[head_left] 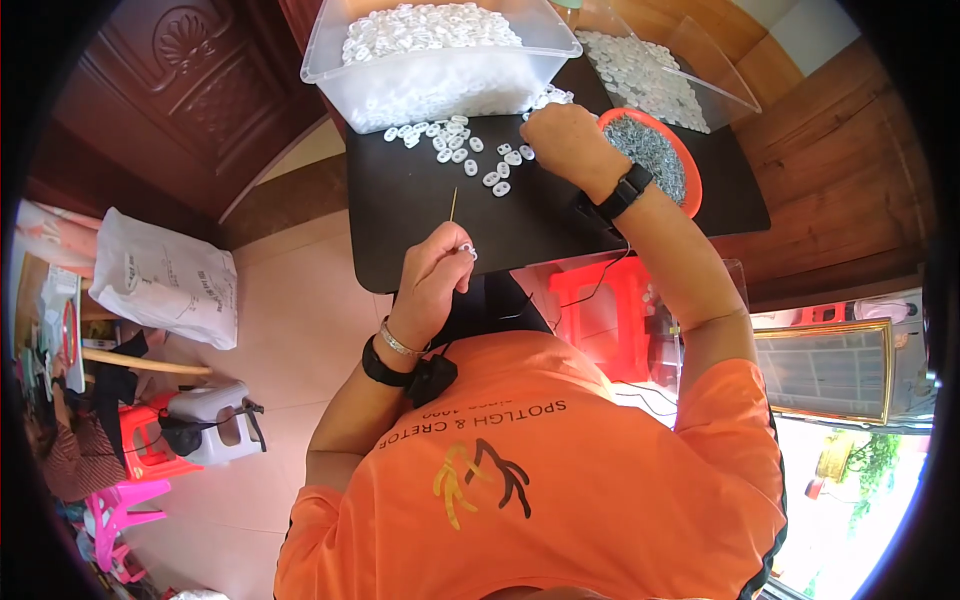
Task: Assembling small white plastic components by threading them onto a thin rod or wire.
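Observation:
My left hand point(435, 275) is closed in front of the dark table's near edge. It grips a thin brass-coloured rod point(454, 203) that points up and away, and a small white plastic piece point(467, 250) shows at its fingertips. Farther right, my right hand point(572, 142) reaches over the tabletop with curled fingers, beside loose white oval two-hole pieces point(501, 188). Its fingertips are mostly hidden, so whatever they hold cannot be made out. Just right of that hand sits an orange bowl point(692, 180) of small grey metal parts point(652, 155).
A clear plastic bin point(335, 85) heaped with white pieces stands at the table's point(400, 235) far side. Behind the bowl, a clear tray point(735, 85) holds flat whitish pieces. A red stool point(615, 290) is under the table; a white sack point(170, 280) stands at left.

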`<action>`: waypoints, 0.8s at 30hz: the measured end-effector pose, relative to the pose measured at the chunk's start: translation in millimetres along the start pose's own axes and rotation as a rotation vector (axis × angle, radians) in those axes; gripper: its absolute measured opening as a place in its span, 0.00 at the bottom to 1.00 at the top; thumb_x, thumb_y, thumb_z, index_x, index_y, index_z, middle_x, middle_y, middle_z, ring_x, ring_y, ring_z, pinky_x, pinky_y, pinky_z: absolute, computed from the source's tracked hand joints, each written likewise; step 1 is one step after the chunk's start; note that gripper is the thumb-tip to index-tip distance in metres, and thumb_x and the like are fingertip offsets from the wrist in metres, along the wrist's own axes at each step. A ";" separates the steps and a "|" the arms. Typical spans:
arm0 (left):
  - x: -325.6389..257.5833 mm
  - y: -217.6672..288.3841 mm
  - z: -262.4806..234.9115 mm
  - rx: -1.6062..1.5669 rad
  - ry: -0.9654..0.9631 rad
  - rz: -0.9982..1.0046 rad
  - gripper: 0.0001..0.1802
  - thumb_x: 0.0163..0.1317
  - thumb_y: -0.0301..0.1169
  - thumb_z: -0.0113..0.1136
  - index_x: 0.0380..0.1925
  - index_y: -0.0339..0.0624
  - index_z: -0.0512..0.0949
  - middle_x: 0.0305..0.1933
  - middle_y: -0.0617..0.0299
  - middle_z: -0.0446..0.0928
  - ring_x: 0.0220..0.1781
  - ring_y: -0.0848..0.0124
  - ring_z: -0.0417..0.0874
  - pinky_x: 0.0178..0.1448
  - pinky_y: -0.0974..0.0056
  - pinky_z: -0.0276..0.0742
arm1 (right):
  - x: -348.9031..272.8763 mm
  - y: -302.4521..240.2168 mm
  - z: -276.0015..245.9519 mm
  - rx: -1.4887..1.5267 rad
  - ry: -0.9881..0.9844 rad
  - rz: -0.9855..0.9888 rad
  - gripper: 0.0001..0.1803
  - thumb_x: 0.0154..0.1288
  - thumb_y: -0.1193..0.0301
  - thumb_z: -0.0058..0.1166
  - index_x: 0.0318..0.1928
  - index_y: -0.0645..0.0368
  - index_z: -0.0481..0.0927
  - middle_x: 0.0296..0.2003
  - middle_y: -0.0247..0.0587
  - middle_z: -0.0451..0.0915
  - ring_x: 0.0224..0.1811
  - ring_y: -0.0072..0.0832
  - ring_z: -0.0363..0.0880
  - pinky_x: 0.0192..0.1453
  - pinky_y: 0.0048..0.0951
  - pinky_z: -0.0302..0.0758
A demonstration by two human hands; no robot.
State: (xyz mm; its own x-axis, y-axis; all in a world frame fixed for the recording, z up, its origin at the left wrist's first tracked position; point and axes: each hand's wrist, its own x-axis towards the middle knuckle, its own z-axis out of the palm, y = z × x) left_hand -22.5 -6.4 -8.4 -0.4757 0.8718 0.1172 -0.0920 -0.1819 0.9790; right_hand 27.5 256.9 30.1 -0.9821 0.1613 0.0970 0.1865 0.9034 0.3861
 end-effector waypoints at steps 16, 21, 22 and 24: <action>-0.6 -2.8 -0.5 -0.048 0.006 -0.009 0.06 0.61 0.26 0.47 0.26 0.37 0.68 0.18 0.68 0.66 0.21 0.82 0.64 0.26 0.73 0.59 | 5.6 15.0 -6.2 0.499 0.182 0.190 0.07 0.48 0.69 0.54 0.27 0.60 0.77 0.24 0.49 0.79 0.29 0.46 0.79 0.36 0.42 0.75; -0.2 -1.3 -0.3 -0.025 0.010 -0.012 0.06 0.61 0.26 0.47 0.26 0.37 0.69 0.18 0.68 0.66 0.21 0.81 0.65 0.26 0.73 0.59 | -0.7 13.6 -13.5 0.695 0.194 0.281 0.05 0.48 0.73 0.56 0.27 0.60 0.76 0.21 0.45 0.78 0.25 0.38 0.78 0.32 0.33 0.73; 0.4 -0.1 0.7 -0.026 0.012 -0.008 0.06 0.61 0.26 0.47 0.26 0.37 0.69 0.18 0.68 0.66 0.20 0.81 0.65 0.26 0.73 0.59 | -2.5 13.0 -13.9 0.796 0.208 0.288 0.06 0.49 0.73 0.55 0.29 0.61 0.77 0.21 0.43 0.78 0.24 0.35 0.77 0.31 0.32 0.73; 1.7 2.6 2.8 -0.022 0.015 -0.016 0.06 0.61 0.26 0.47 0.26 0.37 0.69 0.18 0.68 0.66 0.20 0.81 0.65 0.26 0.74 0.59 | -9.1 11.3 -21.0 0.874 0.259 0.216 0.10 0.54 0.76 0.54 0.38 0.62 0.80 0.21 0.38 0.78 0.23 0.24 0.75 0.30 0.27 0.72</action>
State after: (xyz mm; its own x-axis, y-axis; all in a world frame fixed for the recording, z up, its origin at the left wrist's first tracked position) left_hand -21.2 -4.1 -5.2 -0.4873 0.8676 0.0989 -0.1189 -0.1781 0.9768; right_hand 39.1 257.3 52.8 -0.8725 0.3623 0.3279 0.1761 0.8590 -0.4807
